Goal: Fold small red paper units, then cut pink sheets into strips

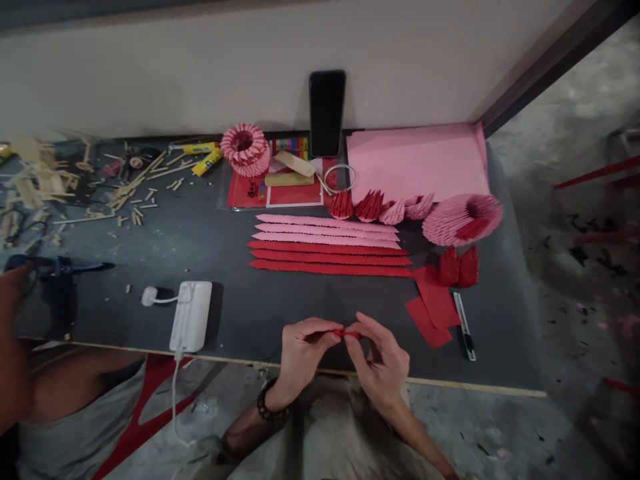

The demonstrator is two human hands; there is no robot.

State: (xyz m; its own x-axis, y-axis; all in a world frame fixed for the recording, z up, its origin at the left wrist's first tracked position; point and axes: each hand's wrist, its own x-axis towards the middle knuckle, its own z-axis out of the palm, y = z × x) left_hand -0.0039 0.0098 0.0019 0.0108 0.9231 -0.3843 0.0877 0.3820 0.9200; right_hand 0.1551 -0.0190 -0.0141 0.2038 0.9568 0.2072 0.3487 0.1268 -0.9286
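Red paper piece (345, 333) in a two-sided pinch

A white power bank (191, 316) lies left on the dark table (250, 313). The left hand (303, 348) pinches the piece's left end, the right hand (380, 357) its right, near the table's front edge. Likely light, thin and easily creased, it is best held by its ends. Rightward lie red paper sheets (434, 303) and a utility knife (465, 327).

Small red piece (353, 334) between the fingers (317, 326) of left hand (300, 353) and right hand (385, 367), near red strips (330, 269)
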